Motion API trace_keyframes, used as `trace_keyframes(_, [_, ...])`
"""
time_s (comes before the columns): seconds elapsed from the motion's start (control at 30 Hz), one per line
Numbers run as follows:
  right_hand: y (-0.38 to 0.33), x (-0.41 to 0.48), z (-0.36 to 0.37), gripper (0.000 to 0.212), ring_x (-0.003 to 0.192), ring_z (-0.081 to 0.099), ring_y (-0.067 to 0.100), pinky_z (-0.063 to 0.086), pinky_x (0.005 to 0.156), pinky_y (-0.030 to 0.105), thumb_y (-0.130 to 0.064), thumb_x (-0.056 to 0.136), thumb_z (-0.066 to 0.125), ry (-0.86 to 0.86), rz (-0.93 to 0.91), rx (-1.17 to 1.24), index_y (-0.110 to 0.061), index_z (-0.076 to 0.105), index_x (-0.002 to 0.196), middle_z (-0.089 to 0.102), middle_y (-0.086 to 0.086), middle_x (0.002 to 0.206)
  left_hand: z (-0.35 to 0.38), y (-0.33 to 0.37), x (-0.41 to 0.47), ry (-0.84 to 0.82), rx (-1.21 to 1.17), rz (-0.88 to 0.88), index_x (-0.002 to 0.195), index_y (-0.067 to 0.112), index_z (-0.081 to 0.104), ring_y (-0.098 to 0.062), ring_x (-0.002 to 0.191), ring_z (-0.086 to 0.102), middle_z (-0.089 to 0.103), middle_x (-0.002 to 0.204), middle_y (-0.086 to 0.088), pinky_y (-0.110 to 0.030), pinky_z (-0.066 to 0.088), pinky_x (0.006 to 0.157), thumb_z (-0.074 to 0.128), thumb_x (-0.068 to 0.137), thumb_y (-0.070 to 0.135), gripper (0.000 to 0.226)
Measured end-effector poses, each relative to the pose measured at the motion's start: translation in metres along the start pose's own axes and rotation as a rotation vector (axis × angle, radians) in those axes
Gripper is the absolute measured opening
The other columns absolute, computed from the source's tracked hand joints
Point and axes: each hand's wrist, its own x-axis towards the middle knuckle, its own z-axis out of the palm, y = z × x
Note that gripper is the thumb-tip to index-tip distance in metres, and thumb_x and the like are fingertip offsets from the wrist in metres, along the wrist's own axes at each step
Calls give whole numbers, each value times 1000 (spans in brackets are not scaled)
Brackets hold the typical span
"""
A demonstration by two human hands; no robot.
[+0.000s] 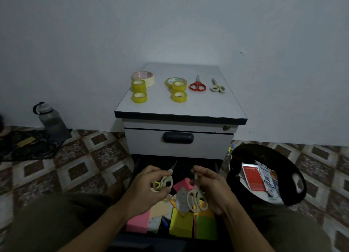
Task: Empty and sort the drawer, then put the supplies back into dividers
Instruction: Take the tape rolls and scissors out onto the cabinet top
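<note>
Noted nearest the lens two knees in olive trousers, with both forearms reaching forward between them. Found left hand (149, 187) with fingers curled round the handles of a beige pair of scissors (164, 181), blades pointing up and away past the fingertips. Found right hand (211, 187) pinching a second beige pair (196, 198) near the blades between thumb and forefinger, handles hanging below the fingers. Recorded both pairs held apart from each other, above the open drawer (186, 167).

Logged beneath the fingers, inside that drawer: pink note pad (137, 223), yellow pad (181, 223), green pad (205, 227), loose pink sheet (184, 183) between the two hands; remaining small items too dim to identify.

Logged beyond the fingertips, on the cabinet top (179, 108): masking tape roll (145, 76), small yellow tape rolls (139, 97), larger clear roll (175, 80), red scissors (197, 85), third beige pair (218, 87) just right of the red ones.

Logged right of the right-hand fingers: black bin (290, 195) holding papers (253, 180). Logged well left of the left-hand fingers: grey bottle (52, 123) upright on the floor.
</note>
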Motion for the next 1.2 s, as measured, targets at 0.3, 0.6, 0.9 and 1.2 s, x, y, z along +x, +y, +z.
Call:
trace_keyframes(0.3, [-2,-6,0,48,108,68,32,57,80,32,21,89,52,-118,-17,-21,1,54,133,65,22,123,-7,2,-2,46,-37,7,123,33,68,-4,107,60,56,113,16,-31,55,89,72,78,46,47])
trace_keyframes(0.6, [-53,-39,5,51,98,68,45,57,82,55,23,86,51,-229,-123,-117,-6,60,127,67,17,121,-16,32,-10,97,-104,90,120,33,70,-11,106,63,56,113,17,-34,57,86,75,79,38,41])
trace_keyframes(0.9, [-134,-58,-4,59,100,70,34,57,86,51,20,86,56,-243,-319,-409,-20,59,129,69,1,123,-49,95,11,187,-128,265,117,28,71,-17,103,66,60,113,9,-32,58,85,75,78,37,40])
trace_keyframes(1.2, [-225,-23,-2,46,94,72,35,56,71,37,12,85,63,-145,-411,-509,-13,59,124,72,10,110,-78,144,104,273,-18,366,113,28,73,-10,102,64,62,107,10,-18,53,84,82,79,28,35])
